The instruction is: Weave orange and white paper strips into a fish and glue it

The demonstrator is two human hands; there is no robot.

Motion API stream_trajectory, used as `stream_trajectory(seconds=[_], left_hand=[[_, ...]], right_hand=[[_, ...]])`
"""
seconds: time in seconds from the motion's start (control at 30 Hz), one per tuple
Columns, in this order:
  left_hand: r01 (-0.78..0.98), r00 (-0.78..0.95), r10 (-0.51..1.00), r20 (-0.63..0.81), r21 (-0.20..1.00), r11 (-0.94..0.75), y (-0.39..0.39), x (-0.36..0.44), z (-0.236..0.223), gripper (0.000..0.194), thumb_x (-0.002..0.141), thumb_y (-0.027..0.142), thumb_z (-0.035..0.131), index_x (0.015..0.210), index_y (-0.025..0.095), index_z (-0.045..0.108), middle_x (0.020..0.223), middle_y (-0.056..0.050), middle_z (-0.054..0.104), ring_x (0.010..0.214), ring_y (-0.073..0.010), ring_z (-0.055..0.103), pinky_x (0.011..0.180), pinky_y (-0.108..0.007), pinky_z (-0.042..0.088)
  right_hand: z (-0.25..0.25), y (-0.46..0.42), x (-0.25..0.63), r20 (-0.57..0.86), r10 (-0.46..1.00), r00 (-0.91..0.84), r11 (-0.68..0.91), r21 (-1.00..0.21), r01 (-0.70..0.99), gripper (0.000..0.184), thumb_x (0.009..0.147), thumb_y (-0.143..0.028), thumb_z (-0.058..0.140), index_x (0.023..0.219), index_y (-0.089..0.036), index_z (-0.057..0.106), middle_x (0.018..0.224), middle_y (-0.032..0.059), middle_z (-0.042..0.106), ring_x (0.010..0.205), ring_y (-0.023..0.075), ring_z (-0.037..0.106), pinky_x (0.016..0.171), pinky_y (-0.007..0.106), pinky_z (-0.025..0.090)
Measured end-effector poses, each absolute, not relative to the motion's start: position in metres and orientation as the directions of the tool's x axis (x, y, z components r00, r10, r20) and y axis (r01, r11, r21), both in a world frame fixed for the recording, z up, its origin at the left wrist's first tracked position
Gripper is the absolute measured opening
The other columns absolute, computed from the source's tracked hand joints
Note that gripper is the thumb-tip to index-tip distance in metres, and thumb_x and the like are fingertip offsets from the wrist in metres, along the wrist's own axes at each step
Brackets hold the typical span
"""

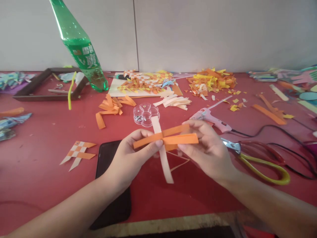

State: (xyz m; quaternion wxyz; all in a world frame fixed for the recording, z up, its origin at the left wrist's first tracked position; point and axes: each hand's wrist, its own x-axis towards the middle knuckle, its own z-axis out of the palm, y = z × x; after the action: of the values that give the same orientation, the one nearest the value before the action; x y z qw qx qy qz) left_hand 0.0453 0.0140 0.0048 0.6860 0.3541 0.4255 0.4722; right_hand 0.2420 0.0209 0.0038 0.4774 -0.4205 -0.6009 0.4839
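Observation:
Both hands hold crossed paper strips above the red table [49,138]. My left hand [131,158] pinches the crossing, where a folded orange strip [178,138] lies level across a pale pink strip [164,162] that hangs downward. My right hand [208,148] grips the orange strip's right end with closed fingers. A black phone [109,155] lies under my left wrist.
Scissors [260,162] with red and yellow handles and a pink glue gun [213,119] lie to the right. A small clear box [146,114], loose orange strips [111,107], pale strips [173,100], a woven piece [78,152], scrap piles [210,81], a green bottle [81,49] and a wooden frame [47,86] stand further back.

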Motion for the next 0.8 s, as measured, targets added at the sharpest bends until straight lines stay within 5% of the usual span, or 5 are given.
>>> stream_trajectory(seconds=[0.33,0.57,0.8], left_hand=[[-0.286,0.213,0.919,-0.332,0.878,0.383,0.0149,0.0473,0.0054,0.032,0.07,0.027,0.086,0.092,0.019,0.064,0.08,0.001,0.075,0.076,-0.0114,0.071,0.078,-0.022,0.057],[-0.263,0.211,0.905,-0.37,0.87,0.418,0.0147,0.0461,0.0088,0.031,0.072,0.027,0.084,0.092,0.018,0.062,0.081,-0.001,0.076,0.077,-0.0146,0.073,0.069,-0.021,0.058],[-0.221,0.209,0.913,-0.349,0.893,0.392,0.0156,0.048,0.0073,0.028,0.074,0.027,0.082,0.092,0.017,0.063,0.082,-0.001,0.074,0.079,-0.0152,0.073,0.07,-0.022,0.059]], right_hand=[[-0.0015,0.0261,0.2449,0.216,0.976,0.019,0.212,-0.969,0.126,0.023,0.076,-0.032,0.078,0.081,-0.022,0.059,0.073,-0.0018,0.071,0.066,0.0134,0.071,0.06,0.023,0.06],[-0.004,0.0227,0.248,0.406,0.913,-0.041,0.378,-0.805,0.457,0.008,0.087,-0.031,0.068,0.088,-0.024,0.073,0.083,0.0014,0.071,0.069,0.0139,0.067,0.055,0.025,0.055],[-0.0055,0.0196,0.2449,0.448,0.893,0.042,0.396,-0.826,0.401,0.012,0.082,-0.023,0.073,0.091,-0.025,0.066,0.081,-0.0012,0.069,0.067,0.0121,0.067,0.061,0.024,0.059]])
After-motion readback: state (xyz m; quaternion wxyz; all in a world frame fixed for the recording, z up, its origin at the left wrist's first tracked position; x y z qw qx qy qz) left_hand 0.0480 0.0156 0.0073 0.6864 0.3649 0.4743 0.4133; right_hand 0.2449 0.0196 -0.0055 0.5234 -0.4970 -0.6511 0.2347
